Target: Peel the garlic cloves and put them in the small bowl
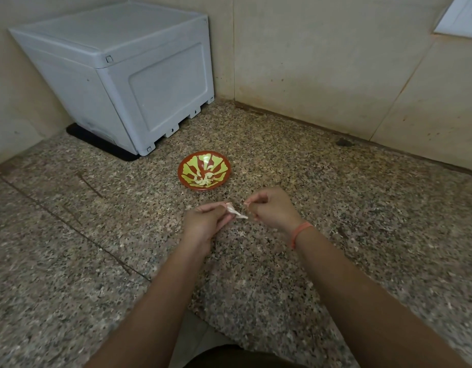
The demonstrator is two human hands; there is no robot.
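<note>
left hand [205,221] pinches garlic clove [233,210]; right hand [269,208] pinches skin scrap [247,205].

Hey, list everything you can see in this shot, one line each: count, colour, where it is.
small bowl: one, red with yellow-green pattern, on the counter beyond the hands
peeled garlic cloves: several, whitish, in the small bowl
garlic clove: one, white papery skin partly loose, in the left hand
storage box: one, pale grey, back left corner
mat: one, black, under the storage box
counter: one, speckled granite
wall plate: one, white, top right
wristband: one, orange, right wrist
left hand: holds the garlic clove
right hand: fingers curled, pinches what looks like a scrap of skin
</note>
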